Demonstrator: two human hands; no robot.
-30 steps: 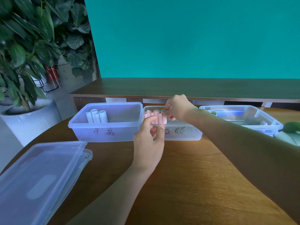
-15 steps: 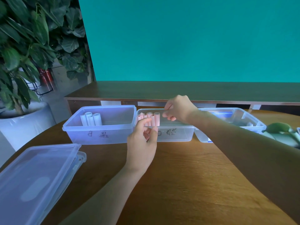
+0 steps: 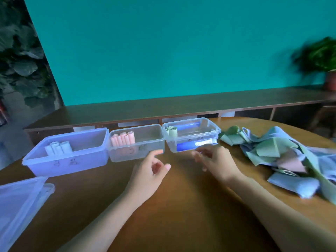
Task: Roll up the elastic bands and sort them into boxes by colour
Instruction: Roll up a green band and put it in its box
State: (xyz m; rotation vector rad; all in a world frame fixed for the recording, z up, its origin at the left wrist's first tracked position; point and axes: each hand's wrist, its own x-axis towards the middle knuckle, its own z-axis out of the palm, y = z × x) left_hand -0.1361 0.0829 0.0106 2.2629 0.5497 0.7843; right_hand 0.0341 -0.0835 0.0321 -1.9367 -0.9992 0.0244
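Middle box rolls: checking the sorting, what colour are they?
Pink; the rolled bands show clearly in the head view.

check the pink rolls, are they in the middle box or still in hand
In the box. The pink rolls stand inside the middle box; the left hand and right hand hold nothing.

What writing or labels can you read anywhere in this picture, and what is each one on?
Left box, front wall: dark handwritten marks, too blurred to read.
Middle box, front wall: handwritten marks, too blurred to read.
Right box, front wall: faint marks above a bright blue patch, unreadable.
No other text shows.
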